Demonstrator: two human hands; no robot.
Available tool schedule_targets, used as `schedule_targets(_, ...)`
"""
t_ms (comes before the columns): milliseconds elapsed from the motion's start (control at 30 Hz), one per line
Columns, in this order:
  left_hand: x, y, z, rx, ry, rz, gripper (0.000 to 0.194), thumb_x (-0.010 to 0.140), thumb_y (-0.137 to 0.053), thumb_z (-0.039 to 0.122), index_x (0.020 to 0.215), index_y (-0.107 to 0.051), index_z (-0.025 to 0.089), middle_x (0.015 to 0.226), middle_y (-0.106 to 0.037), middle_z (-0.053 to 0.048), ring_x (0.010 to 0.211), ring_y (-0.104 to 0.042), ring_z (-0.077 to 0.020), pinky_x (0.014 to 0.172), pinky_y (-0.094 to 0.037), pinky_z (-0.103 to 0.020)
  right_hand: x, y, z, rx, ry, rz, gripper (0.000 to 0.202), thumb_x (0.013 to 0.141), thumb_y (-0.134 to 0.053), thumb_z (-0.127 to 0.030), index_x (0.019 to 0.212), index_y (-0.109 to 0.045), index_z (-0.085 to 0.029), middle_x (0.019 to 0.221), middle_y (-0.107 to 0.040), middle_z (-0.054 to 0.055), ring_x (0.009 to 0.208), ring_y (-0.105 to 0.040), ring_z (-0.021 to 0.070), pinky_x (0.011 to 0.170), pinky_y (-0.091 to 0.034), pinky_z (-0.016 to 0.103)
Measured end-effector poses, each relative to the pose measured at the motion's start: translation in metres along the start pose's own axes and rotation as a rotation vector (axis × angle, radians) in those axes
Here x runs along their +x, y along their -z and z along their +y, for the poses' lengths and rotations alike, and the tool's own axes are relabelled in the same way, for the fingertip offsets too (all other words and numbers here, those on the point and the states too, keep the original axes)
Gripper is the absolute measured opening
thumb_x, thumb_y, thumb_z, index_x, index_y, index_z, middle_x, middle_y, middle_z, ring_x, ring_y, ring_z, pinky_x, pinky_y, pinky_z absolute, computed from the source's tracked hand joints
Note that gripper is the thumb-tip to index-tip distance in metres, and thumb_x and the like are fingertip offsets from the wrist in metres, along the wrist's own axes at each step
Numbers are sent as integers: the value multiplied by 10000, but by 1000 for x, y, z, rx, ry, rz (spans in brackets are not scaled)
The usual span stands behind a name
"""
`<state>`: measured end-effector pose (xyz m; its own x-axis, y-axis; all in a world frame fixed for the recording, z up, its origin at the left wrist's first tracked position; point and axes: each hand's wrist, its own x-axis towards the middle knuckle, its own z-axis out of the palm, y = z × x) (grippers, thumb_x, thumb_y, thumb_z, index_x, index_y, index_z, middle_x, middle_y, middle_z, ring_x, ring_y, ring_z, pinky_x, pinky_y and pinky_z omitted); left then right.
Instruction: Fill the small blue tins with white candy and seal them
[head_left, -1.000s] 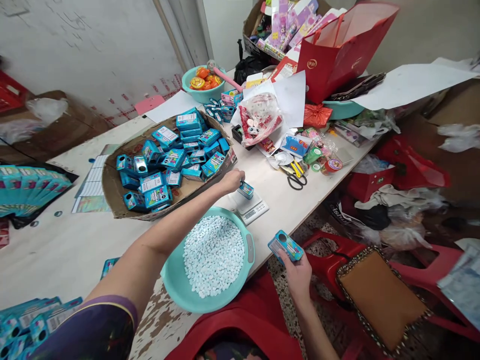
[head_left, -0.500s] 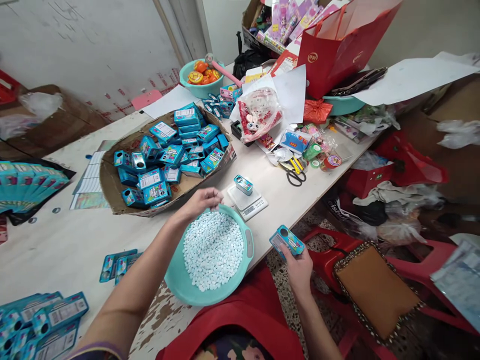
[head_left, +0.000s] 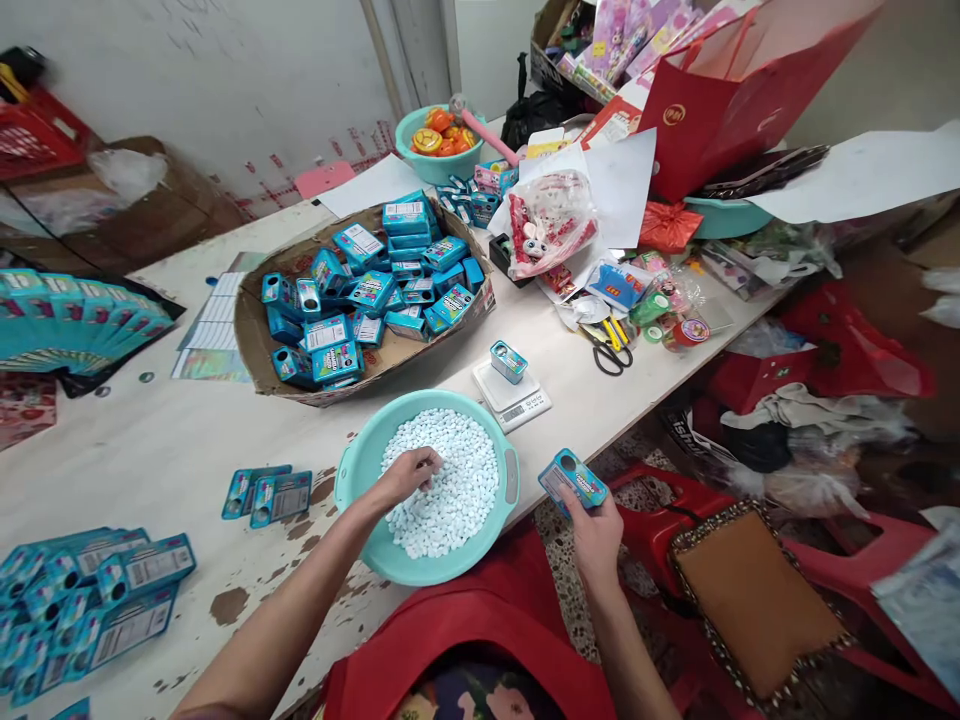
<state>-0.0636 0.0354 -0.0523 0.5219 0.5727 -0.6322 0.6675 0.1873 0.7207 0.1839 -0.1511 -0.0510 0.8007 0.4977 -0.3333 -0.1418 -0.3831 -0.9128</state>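
My left hand (head_left: 411,475) is over the turquoise basin (head_left: 360,520), its curled fingers at the surface of the small white candy-like pieces (head_left: 457,500). Whether anything is pinched between those fingers is hidden. Off to the right of the basin, my right hand (head_left: 596,525) grips a blue printed cardboard box (head_left: 574,482) with a dark round opening. Behind the basin a small white digital scale (head_left: 523,408) carries a small blue tin (head_left: 508,361). The display is too small to read.
A cut-down carton (head_left: 300,392) heaped with blue boxes stands behind the basin. Several blue packages (head_left: 135,570) lie at left. Scissors (head_left: 611,350), bagged toys (head_left: 551,225) and a red paper bag (head_left: 697,120) crowd the back right. Red stools (head_left: 645,510) flank the table.
My left hand has moved from the basin's far rim, near the scale, down to the white pieces. My right hand still holds the box. The view has shifted slightly left.
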Motion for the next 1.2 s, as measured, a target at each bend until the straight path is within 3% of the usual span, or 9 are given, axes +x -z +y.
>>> schedule_targets(133,3,7,10,413,-129,-36,217,722,-517,223,900,-637,200,955,-684,-48,856,-627,-228,750,-443,-316,-2,4,5,15,3,9,424,656,-741,-420,960,-631,-146,905,-715,67,813,-637,212,800,-484,350)
schedule_targets(267,18,15,40,537,-194,140,240,824,-454,264,955,-648,210,981,-690,-51,864,-624,-227,778,-433,-322,4,5,11,-14,53,10,430,667,-735,-419,983,-612,-154,908,-690,59,805,-619,202,789,-479,344)
schedule_targets(467,103,23,125,606,-513,465,501,798,-537,201,1292,-464,229,1320,-494,-85,1151,-489,-246,920,-411,-356,42,-32,34,-99,220,-71,461,663,-722,-416,1015,-573,-157,959,-630,69,852,-591,203,785,-480,356)
schedule_targets(567,152,27,150,657,-591,319,583,717,-647,186,1275,-481,224,1304,-495,-95,1186,-453,-267,942,-394,-370,56,-49,42,-145,270,-156,486,679,-702,-450,1040,-570,-153,999,-622,93,924,-588,234,841,-474,415)
schedule_targets(667,167,26,154,608,-601,178,401,711,-680,258,1095,-591,185,1060,-606,-77,971,-559,-230,845,-427,-331,56,-48,30,-251,429,-130,672,662,-728,-473,1207,-502,-152,1209,-538,154,1150,-488,291,973,-393,500)
schedule_targets(833,99,5,130,253,-712,253,368,712,-701,351,1037,-619,199,991,-619,-49,894,-564,-190,813,-420,-287,48,-39,-32,-346,695,-10,808,699,-731,-451,1362,-357,-181,1342,-441,165,1268,-385,298,1041,-325,515)
schedule_targets(933,42,-13,109,-90,-639,158,435,665,-750,360,1059,-634,218,1015,-636,-45,922,-575,-196,838,-424,-292,45,-47,-66,-400,726,-287,625,711,-734,-420,1249,-486,-220,1198,-569,105,1141,-503,274,966,-408,456)
schedule_targets(1033,7,-27,90,-686,-470,161,504,698,-717,441,1132,-603,211,1062,-646,-78,985,-591,-217,858,-440,-316,31,-56,-85,-439,708,-545,349,753,-706,-368,1060,-597,-243,982,-646,41,941,-584,226,845,-460,380)
schedule_targets(1200,-6,-29,73,-1463,-214,232,519,840,-471,579,979,-654,114,978,-674,-138,940,-636,-237,836,-486,-357,3,-65,-87,-577,895,-541,304,785,-664,-283,1082,-608,-249,994,-662,41,937,-573,227,858,-390,376)
